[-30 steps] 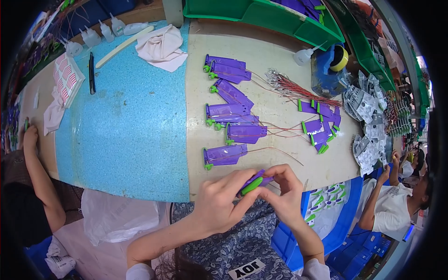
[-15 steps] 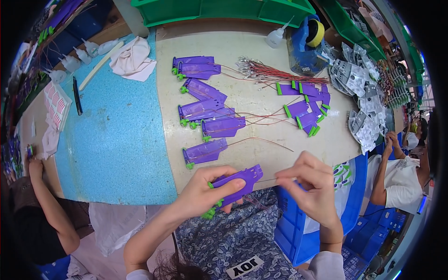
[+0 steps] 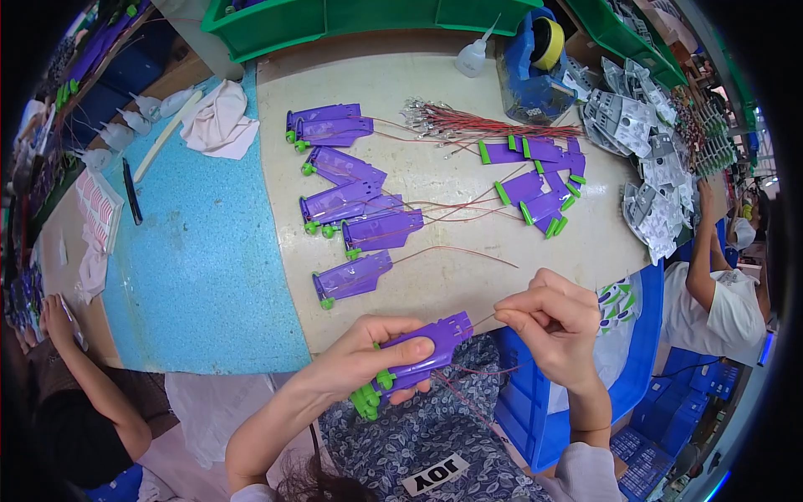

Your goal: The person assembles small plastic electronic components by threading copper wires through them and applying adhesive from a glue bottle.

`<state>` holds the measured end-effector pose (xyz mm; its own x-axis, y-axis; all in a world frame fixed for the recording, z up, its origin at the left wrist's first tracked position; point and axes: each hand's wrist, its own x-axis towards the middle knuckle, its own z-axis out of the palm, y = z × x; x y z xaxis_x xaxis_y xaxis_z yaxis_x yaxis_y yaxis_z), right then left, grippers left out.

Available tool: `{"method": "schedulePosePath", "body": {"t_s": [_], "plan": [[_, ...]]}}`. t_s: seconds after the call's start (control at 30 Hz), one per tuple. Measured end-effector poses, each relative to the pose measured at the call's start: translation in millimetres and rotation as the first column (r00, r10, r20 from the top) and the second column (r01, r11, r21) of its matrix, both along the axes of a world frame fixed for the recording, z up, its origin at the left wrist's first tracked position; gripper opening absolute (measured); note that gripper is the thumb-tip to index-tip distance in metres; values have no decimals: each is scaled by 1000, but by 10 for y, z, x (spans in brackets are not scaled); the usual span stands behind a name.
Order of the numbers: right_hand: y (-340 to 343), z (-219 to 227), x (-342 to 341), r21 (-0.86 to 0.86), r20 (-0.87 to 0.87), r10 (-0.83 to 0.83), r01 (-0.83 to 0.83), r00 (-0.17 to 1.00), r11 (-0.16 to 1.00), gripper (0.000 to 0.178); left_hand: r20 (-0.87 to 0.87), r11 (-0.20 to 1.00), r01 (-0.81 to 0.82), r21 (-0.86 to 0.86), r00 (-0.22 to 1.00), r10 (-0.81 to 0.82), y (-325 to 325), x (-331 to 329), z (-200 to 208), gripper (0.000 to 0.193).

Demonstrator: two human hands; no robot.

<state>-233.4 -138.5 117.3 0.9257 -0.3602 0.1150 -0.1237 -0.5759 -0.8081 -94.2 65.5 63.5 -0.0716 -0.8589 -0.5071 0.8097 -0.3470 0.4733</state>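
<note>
My left hand (image 3: 368,356) is closed around a small stack of purple plastic pieces (image 3: 443,336) with green knobs at their lower left end. Between the fingertips of my right hand (image 3: 556,322) is a thin wire (image 3: 483,321), stretched to the far end of the top piece. More reddish wires (image 3: 489,371) trail from the held stack over my lap. Just beyond my left hand lies a single purple piece (image 3: 355,276) with a wire running out to the right. Several similar wired pieces (image 3: 343,201) lie farther back.
Loose red wires (image 3: 502,130) lie in a bundle behind purple pieces with green edges (image 3: 544,192). At the right stand a tape dispenser (image 3: 535,100), silvery parts (image 3: 644,167) and a blue bin (image 3: 644,351). A cloth (image 3: 219,121) rests on the blue mat (image 3: 201,259). Co-workers sit at both sides.
The held stack has lowered a little, and its green knobs show more. My right hand still pinches the wire, now at a steeper slant. The whole view has shifted slightly.
</note>
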Motion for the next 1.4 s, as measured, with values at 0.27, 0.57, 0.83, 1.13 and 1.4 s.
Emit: {"method": "schedulePosePath", "body": {"t_s": [0.27,0.57,0.83,1.13,1.4], "plan": [[-19,-98,89,-150,99,295,-278,950,949,21,377,986,-76,147,926,15,2,-108,118,22],[-1285,-492,523,-445,-265,87,-202,960,872,34,940,985,-138,102,-311,-141,400,91,47,16],[-326,-78,525,140,-70,64,-54,995,989,17,974,997,26,-75,-211,79,717,-49,99,19],[503,-704,854,128,-137,253,-236,958,963,13,891,985,153,77,-453,1,724,1,-72,26],[606,-720,701,-135,-93,250,-261,964,956,29,964,993,86,75,-262,-50,748,44,44,23]]}}
